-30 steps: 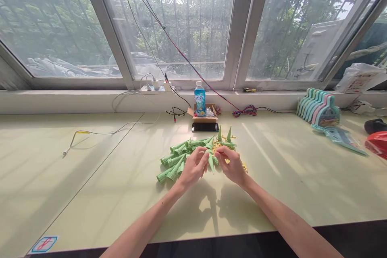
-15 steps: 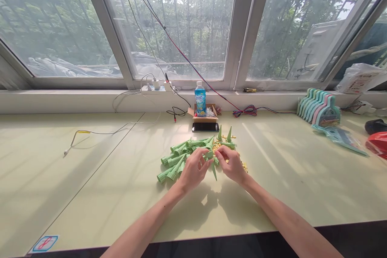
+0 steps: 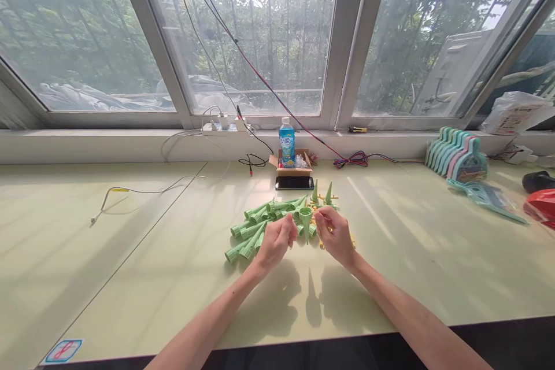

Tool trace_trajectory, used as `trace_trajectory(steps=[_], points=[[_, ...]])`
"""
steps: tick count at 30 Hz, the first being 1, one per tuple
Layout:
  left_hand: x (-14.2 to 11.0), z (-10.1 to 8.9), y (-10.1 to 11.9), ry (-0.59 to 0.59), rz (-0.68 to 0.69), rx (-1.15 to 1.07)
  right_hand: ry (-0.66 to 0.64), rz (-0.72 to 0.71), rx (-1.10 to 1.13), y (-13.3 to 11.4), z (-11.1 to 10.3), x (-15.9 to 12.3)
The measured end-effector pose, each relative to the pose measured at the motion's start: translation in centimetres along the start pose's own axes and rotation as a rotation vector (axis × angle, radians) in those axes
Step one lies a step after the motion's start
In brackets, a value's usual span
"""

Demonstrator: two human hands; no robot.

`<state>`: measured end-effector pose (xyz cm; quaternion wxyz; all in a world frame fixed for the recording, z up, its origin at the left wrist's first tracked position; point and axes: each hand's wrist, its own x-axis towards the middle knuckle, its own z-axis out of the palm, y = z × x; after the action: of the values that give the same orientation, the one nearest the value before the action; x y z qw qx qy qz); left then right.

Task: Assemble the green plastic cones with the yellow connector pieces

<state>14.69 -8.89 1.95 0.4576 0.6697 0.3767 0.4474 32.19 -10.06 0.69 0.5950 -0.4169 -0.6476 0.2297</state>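
Observation:
A green plastic spike [image 3: 306, 224] with a ribbed round cup hangs point down over the table, its open end facing me. My right hand [image 3: 335, 235] pinches at the right side of its rim, where the exact contact is hard to see. Just left of the spike is my left hand [image 3: 277, 238], its fingers curled and pressed together; whether they hold a small piece is hidden. More green spikes [image 3: 251, 230] lie in a pile beyond and left of my left hand. Small yellow plastic pieces [image 3: 321, 243] lie partly hidden behind my right hand.
Two green spikes [image 3: 328, 193] stand upright behind the hands. Further back are a phone [image 3: 295, 183], a carton [image 3: 295, 172] and a blue bottle [image 3: 287, 143]. Cables [image 3: 353, 159] run along the sill; packaged pastel handled items [image 3: 459, 156] stand at right.
The green spike has swung from slanted between both hands to hanging point down, its open cup now showing. My left fingers have drawn back from it; my right hand has shifted slightly right.

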Motion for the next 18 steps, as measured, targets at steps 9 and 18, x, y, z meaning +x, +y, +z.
trace_trajectory(steps=[9,18], points=[[0.35,-0.31,0.40,-0.256,-0.291,-0.214,-0.089,-0.206,-0.083,-0.44,0.21,-0.14],[0.17,-0.44,0.49,-0.277,-0.256,-0.247,-0.102,-0.208,-0.077,-0.59,0.13,-0.01]])
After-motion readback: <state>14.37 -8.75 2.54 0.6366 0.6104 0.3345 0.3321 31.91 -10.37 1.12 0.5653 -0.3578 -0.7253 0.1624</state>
